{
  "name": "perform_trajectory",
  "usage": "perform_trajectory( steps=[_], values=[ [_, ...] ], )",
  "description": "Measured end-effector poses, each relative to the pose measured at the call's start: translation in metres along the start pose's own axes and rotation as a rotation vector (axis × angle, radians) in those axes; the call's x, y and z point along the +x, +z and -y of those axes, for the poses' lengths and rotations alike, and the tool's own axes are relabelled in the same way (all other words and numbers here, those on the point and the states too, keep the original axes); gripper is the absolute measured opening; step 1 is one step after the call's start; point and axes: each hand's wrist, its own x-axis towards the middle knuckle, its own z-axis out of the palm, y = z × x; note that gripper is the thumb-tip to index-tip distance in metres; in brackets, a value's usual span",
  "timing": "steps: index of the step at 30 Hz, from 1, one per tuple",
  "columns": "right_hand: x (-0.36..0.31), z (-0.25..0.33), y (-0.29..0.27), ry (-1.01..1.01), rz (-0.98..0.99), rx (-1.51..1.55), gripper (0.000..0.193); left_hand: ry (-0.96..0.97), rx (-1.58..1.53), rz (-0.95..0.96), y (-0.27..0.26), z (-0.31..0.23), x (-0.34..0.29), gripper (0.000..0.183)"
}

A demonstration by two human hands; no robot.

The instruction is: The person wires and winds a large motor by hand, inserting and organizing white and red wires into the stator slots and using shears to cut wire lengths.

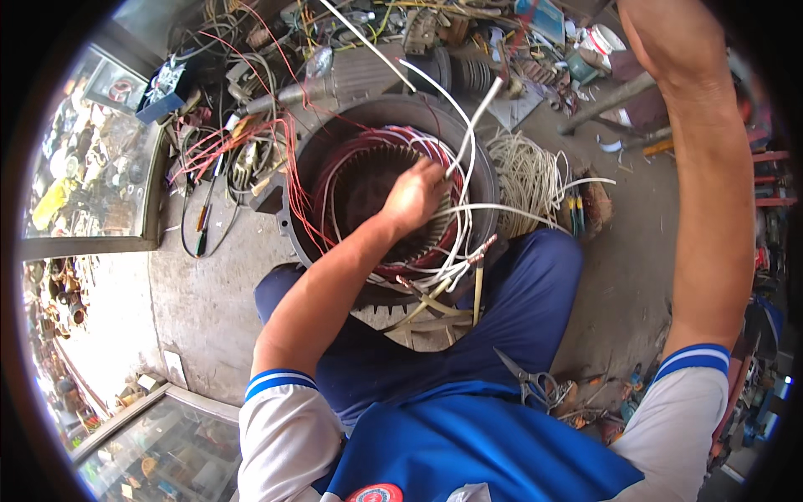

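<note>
A large round motor stator (311, 142) with a dark metal housing stands between my legs. Red windings (324, 188) and white cord (462, 219) run around its inner slots. My left hand (416, 194) reaches over the opening, fingers closed on a white sleeved lead (478, 121) that sticks up past the right rim. What lies beneath the fingers is hidden. Far up at the right, my right hand (673, 38) is raised away from the stator; its fingers are cut off by the picture's edge. Several pale sleeved leads with bare copper ends (483, 247) come off the near side.
A coil of white cord (523, 180) lies right of the stator. Long red wires (294, 167) trail off its left. Scissors (535, 385) rest beside my right thigh. A grey cylindrical machine (351, 77) and scrap lie behind. Glass cases (163, 418) stand at the left.
</note>
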Motion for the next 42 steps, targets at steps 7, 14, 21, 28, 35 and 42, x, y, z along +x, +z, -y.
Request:
perform_trajectory(
  steps=[7, 14, 21, 28, 35, 42],
  values=[
    [0.009, -0.215, -0.145, 0.624, -0.33, 0.002, 0.015, -0.302, -0.086, -0.129, -0.01, -0.013, 0.019, 0.037],
    [-0.066, -0.207, -0.109, 0.762, -0.322, 0.001, 0.075, -0.209, -0.552, -0.549, -0.061, -0.019, 0.085, 0.07],
    [-0.064, -0.095, -0.011, 0.002, -0.253, -0.208, 0.057, -0.21, -0.555, -0.414, -0.094, -0.043, 0.095, 0.01],
    [-0.024, -0.021, 0.057, 0.024, 0.151, -0.052, 0.063, 0.04, -0.24, -0.411, -0.094, -0.076, 0.073, 0.018],
    [-0.003, 0.017, 0.088, -0.285, 0.025, -0.288, 0.057, 0.046, -0.243, -0.355, -0.104, -0.076, 0.05, 0.023],
    [-0.048, 0.033, 0.093, -0.523, 0.161, -0.441, 0.066, 0.065, -0.247, -0.4, -0.104, -0.078, 0.038, 0.018]
  ],
)
